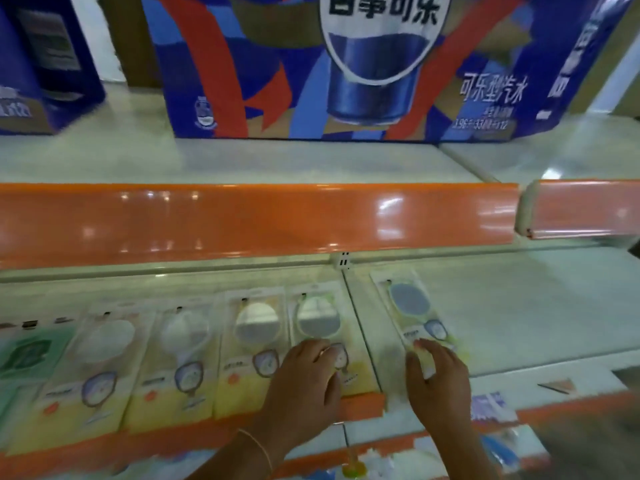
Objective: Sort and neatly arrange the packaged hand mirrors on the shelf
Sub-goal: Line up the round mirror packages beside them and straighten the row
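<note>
Several packaged hand mirrors lie flat in a row on the pale shelf (519, 306), yellow-bottomed packs side by side. My left hand (304, 386) rests on the lower part of the rightmost pack of that row (318, 320), fingers spread over it. A separate pack with a green-rimmed mirror (410, 303) lies tilted on the shelf section to the right. My right hand (436, 375) holds the near end of this pack, fingers curled over its lower edge. The image is blurred.
A green pack (27, 351) lies at the far left of the row. An orange price rail (242, 220) fronts the shelf above, which carries large blue cola cartons (346, 64). The lower shelf holds small blue and white items (491, 407).
</note>
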`<state>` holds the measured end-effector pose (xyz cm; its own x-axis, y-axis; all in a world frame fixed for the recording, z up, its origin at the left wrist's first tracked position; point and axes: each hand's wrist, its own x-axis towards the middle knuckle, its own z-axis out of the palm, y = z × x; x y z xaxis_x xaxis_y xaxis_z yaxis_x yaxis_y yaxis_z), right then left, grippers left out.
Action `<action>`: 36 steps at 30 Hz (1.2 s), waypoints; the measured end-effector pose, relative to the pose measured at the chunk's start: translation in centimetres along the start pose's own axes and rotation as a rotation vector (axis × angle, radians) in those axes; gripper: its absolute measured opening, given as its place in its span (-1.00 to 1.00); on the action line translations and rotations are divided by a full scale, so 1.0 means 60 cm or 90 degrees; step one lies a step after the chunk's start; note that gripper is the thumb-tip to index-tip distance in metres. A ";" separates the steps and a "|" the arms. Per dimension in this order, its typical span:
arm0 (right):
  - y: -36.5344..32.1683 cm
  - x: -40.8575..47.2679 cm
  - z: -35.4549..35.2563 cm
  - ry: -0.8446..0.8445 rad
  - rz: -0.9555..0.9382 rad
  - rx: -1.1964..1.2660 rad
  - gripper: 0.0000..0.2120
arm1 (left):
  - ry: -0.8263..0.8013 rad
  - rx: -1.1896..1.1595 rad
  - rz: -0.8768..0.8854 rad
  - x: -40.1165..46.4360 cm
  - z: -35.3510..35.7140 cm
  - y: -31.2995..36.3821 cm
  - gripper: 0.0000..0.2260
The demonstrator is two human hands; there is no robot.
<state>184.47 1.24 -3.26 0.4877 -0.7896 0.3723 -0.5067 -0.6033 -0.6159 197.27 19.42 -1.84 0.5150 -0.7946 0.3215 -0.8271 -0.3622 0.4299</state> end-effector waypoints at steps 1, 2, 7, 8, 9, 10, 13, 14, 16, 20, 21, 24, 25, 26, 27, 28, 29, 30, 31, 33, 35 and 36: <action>0.012 0.012 -0.005 -0.002 -0.007 -0.006 -0.76 | -0.011 -0.001 0.001 0.012 0.012 0.014 -0.65; 0.022 0.024 -0.009 -0.003 -0.011 -0.014 -0.78 | -0.021 0.001 0.005 0.025 0.023 0.029 -0.64; 0.067 0.083 -0.006 -0.043 -0.007 -0.031 -0.68 | -0.091 -0.073 -0.044 0.093 0.072 0.098 -0.61; 0.076 0.096 -0.002 -0.073 0.009 -0.049 -0.60 | -0.102 -0.100 -0.066 0.105 0.083 0.109 -0.61; 0.083 0.108 0.002 -0.102 0.030 -0.063 -0.52 | -0.109 -0.130 -0.093 0.115 0.092 0.120 -0.62; 0.087 0.119 0.005 -0.127 0.055 -0.072 -0.47 | -0.115 -0.160 -0.126 0.124 0.101 0.129 -0.62; 0.080 0.142 0.003 -0.211 0.111 -0.143 -0.35 | -0.132 -0.229 -0.216 0.140 0.122 0.142 -0.60; 0.078 0.150 0.002 -0.233 0.112 -0.168 -0.33 | -0.145 -0.251 -0.243 0.143 0.126 0.144 -0.59; 0.080 0.165 -0.001 -0.269 0.121 -0.164 -0.31 | -0.161 -0.278 -0.284 0.150 0.129 0.145 -0.58; 0.078 0.190 -0.010 -0.323 0.157 -0.134 -0.21 | -0.164 -0.257 -0.322 0.169 0.126 0.146 -0.58; 0.073 0.195 -0.014 -0.328 0.163 -0.171 -0.19 | -0.165 -0.259 -0.330 0.173 0.124 0.146 -0.58; 0.062 0.205 -0.019 -0.352 0.177 -0.269 -0.16 | -0.175 -0.261 -0.344 0.179 0.122 0.147 -0.59; 0.059 0.207 -0.019 -0.357 0.182 -0.261 -0.17 | -0.174 -0.259 -0.345 0.179 0.121 0.147 -0.59; 0.059 0.211 -0.017 -0.359 0.171 -0.252 -0.17 | -0.175 -0.258 -0.347 0.178 0.121 0.147 -0.59; 0.059 0.213 -0.015 -0.366 0.155 -0.247 -0.17 | -0.175 -0.257 -0.345 0.178 0.121 0.148 -0.59; 0.060 0.215 -0.013 -0.378 0.141 -0.246 -0.17 | -0.176 -0.256 -0.344 0.178 0.120 0.150 -0.59; 0.059 0.216 -0.014 -0.385 0.139 -0.226 -0.16 | -0.173 -0.254 -0.343 0.177 0.119 0.151 -0.58; 0.061 0.217 -0.012 -0.389 0.147 -0.192 -0.14 | -0.173 -0.253 -0.346 0.176 0.119 0.152 -0.59; 0.062 0.218 -0.012 -0.393 0.159 -0.153 -0.12 | -0.169 -0.252 -0.349 0.175 0.118 0.154 -0.59; 0.064 0.221 -0.013 -0.409 0.164 -0.082 -0.03 | -0.161 -0.263 -0.369 0.173 0.116 0.156 -0.60; 0.071 0.226 -0.012 -0.425 0.192 0.017 0.02 | -0.151 -0.281 -0.384 0.172 0.114 0.158 -0.64; 0.077 0.230 -0.011 -0.437 0.225 0.085 0.01 | -0.145 -0.295 -0.390 0.171 0.114 0.159 -0.68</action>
<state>188.37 -12.49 -0.52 0.6652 -0.6610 -0.3473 -0.6458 -0.2759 -0.7119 193.15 4.47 -0.20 0.7470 -0.6184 -0.2440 -0.2087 -0.5667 0.7971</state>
